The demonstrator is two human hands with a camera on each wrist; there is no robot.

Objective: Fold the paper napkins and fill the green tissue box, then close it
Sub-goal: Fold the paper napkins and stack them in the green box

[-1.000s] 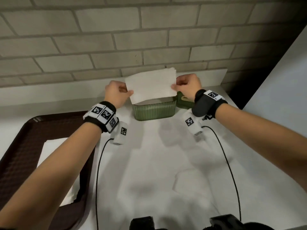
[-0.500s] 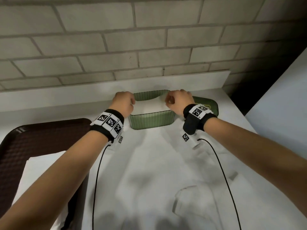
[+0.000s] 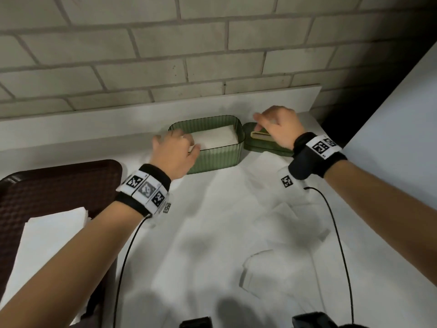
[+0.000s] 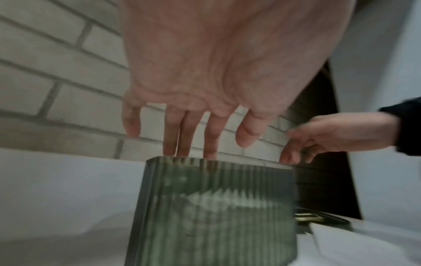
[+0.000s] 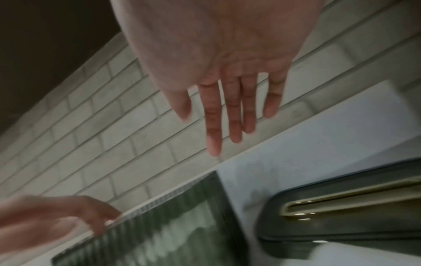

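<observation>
With folded napkins (image 3: 214,138) lying inside the green tissue box (image 3: 212,157) on the desk (image 3: 224,221), the left hand (image 3: 175,152) hovers spread at its rim while the right hand (image 3: 279,129), fingers straight, reaches over the lid (image 3: 257,144) beside it, probably to lift it on.

The translucent green ribbed plastic tissue box (image 3: 214,159) looks glossy; soft matt white paper napkins (image 3: 214,138) lie inside. Right of it, the smooth dark green lid (image 5: 341,232) has a shiny gold-coloured slot rim. The brown tray (image 3: 47,185) at left is textured.
</observation>
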